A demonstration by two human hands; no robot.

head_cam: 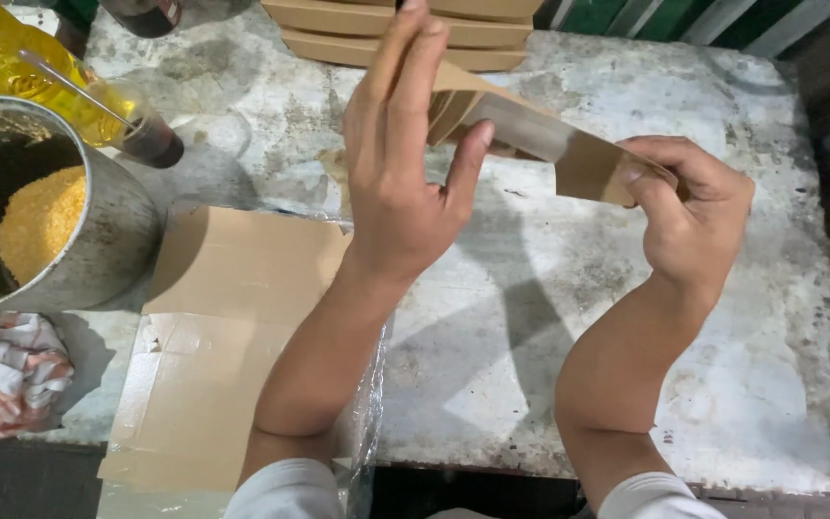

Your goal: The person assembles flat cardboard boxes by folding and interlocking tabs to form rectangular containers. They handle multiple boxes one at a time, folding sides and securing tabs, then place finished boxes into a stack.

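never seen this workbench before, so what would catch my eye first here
The two hands raised mid-frame: the left hand and the right hand grip opposite ends of a flat brown cardboard piece above the worn grey table. At the left edge stands a metal pot of yellow crumbs, with a bottle of yellow liquid lying behind it. A flattened cardboard sheet lies on the table under the left forearm.

A worn, stained grey desk (569,317) carries the things. On its near left lies flattened brown cardboard (223,336) over clear plastic. A metal pot (98,240) with yellow crumbs stands at the far left, a striped cloth (7,370) near it. Brown boxes (405,29) are stacked at the far edge.
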